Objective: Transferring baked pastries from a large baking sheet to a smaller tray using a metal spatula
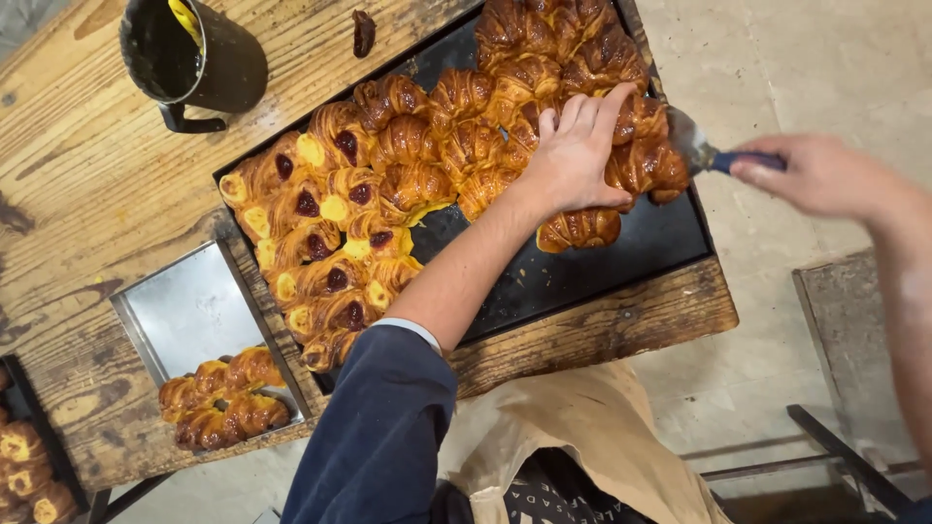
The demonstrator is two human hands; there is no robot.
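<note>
1. The left hand [580, 147] lies with fingers spread flat on the croissants [544, 107] at the far end of the black baking tray [582, 277].
2. The right hand [825, 175] grips a blue-handled scraper [701, 150], its blade touching the croissants.

The right hand [825, 175] at the right of the frame is motion-blurred, its grip on the blue handle unclear. The scraper blade [685, 136] slips behind croissants [646, 160]. At the lower left edge, a dark tray [39, 437] is cut off; the top edge crops the upper pastries.
</note>
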